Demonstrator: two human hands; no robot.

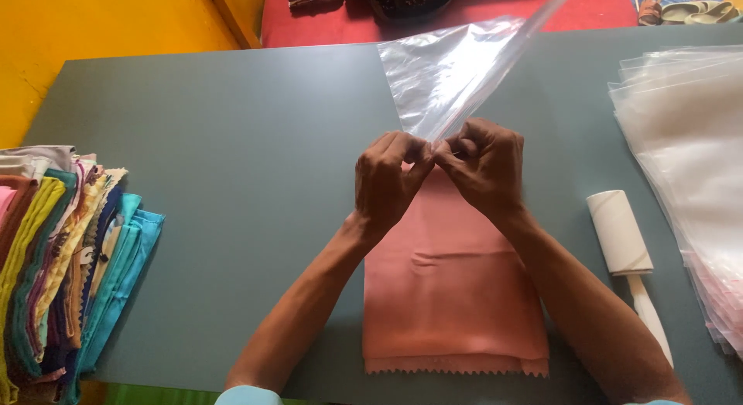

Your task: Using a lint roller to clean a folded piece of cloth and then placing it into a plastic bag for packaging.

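Observation:
A folded salmon-pink cloth (453,289) with a zigzag lower edge lies flat on the grey-green table (232,157) in front of me. Above its top edge my left hand (387,180) and my right hand (484,165) meet, both pinching the near edge of a clear plastic bag (449,72). The bag slants up and away from my fingers toward the table's far side. My forearms cross over the cloth's sides.
A stack of folded cloths in many colours (62,265) sits at the left edge. A pile of clear plastic bags (689,165) lies at the right. A white lint roller (623,242) rests between the pink cloth and that pile. Red fabric lies beyond the table.

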